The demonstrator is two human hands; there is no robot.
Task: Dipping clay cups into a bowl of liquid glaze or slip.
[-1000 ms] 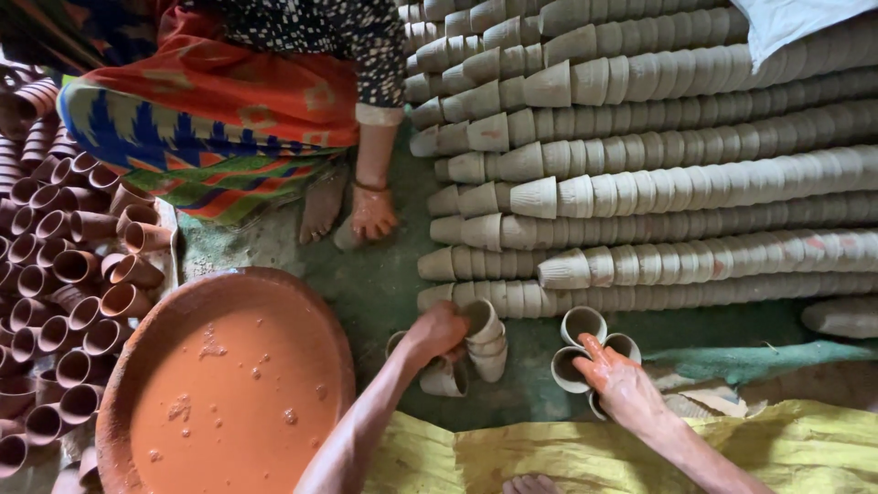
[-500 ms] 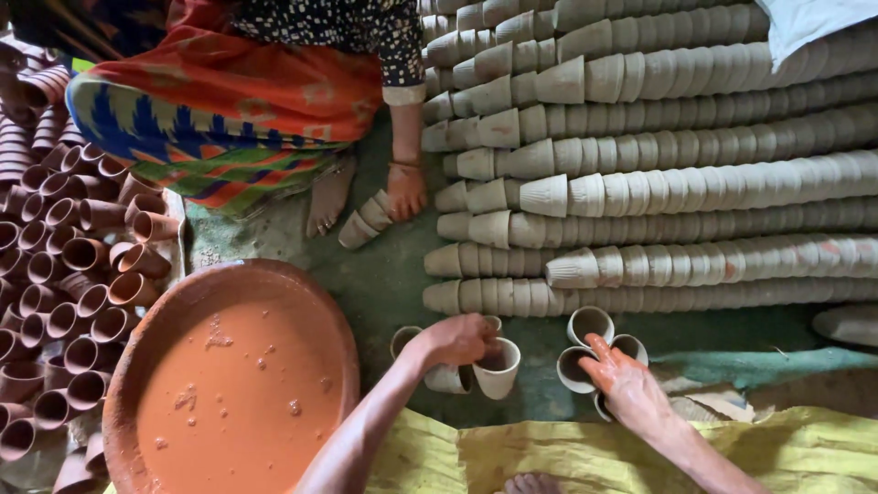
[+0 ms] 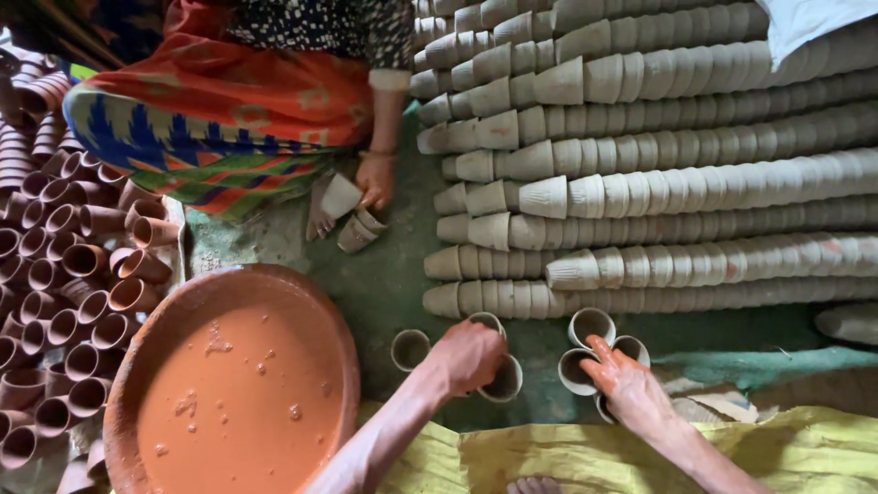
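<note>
Grey clay cup (image 3: 503, 380) upright, mouth skyward, under left hand (image 3: 471, 357)

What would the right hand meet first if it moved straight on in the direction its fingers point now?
Probably the upright grey cup just ahead: the right hand points up and slightly left in the picture, fingertips near its rim. Beyond it lies the lowest row of stacked cups. Depth is unclear.

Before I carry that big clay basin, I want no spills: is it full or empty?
Full, nearly to the rim. The basin holds smooth orange-brown liquid across its whole width, with small lumps floating on top; no bare bottom shows.
</note>
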